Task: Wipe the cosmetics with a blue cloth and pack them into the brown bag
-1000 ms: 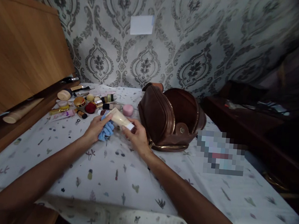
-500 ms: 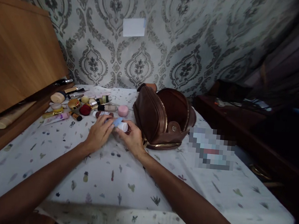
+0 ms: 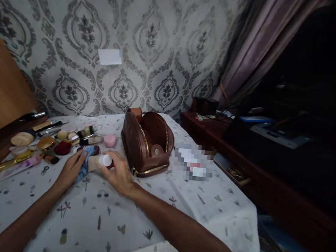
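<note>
My right hand point(image 3: 120, 174) is closed around the white-capped end of a small beige bottle point(image 3: 93, 163), which lies nearly level above the table. My left hand point(image 3: 70, 169) grips a crumpled blue cloth point(image 3: 84, 165) at the bottle's other end. The cloth touches or almost touches the bottle; which of the two I cannot tell. Behind the cloth lies a dark red-brown bottle point(image 3: 96, 150), partly hidden. A round pink container point(image 3: 110, 140) stands just beyond my right hand. To the right, a brown toiletry bag point(image 3: 133, 146) stands with its top unzipped.
Several cosmetics lie at the left, among them a gold compact point(image 3: 46, 143), a dark red round item point(image 3: 63, 147) and a pinkish tube point(image 3: 20, 167). A blurred-out item point(image 3: 193, 162) lies right of the bag. A dark desk point(image 3: 194, 124) borders the patterned tablecloth point(image 3: 136, 221) at right.
The view has swung to the right. My hands have drawn apart a little: the cloth has slid toward the bottle's far end, and more of its beige body shows beside the white cap.
</note>
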Tool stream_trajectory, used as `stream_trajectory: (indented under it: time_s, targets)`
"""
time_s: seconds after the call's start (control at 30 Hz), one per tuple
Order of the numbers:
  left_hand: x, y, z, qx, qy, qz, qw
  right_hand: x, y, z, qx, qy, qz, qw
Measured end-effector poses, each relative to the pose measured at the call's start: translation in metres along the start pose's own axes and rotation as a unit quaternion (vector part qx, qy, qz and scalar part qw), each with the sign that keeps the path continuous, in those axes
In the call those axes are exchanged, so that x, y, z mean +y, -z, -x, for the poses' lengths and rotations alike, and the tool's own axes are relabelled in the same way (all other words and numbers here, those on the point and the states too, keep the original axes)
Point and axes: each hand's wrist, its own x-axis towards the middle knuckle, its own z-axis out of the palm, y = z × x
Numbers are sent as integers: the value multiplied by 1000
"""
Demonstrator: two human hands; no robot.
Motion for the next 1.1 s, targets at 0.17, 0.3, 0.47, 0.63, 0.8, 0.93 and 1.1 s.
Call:
stream_trajectory:
  time_s: [0.17, 0.3, 0.47, 0.63, 0.8, 0.93, 1.1]
  targets:
    - [-1, -9, 0, 34, 111, 140, 983, -3, -1, -2, 24, -50, -54, 997]
    - [3, -19, 4, 63, 208, 225, 950, -1, 0, -8, 40, -85, -113, 989]
    - [14, -24, 6, 54, 243, 301, 920, -1, 2, -12, 37, -99, -160, 981]
    - [19, -24, 3, 37, 240, 339, 909, -1, 5, -13, 25, -89, -139, 986]
    - [16, -24, 0, 22, 236, 346, 908, 5, 7, -15, 32, -98, -122, 987]
    - [12, -26, -1, 29, 231, 325, 917, 9, 7, -16, 25, -95, -125, 987]
    - [5, -34, 2, 33, 200, 273, 941, 5, 8, -16, 24, -82, -115, 990]
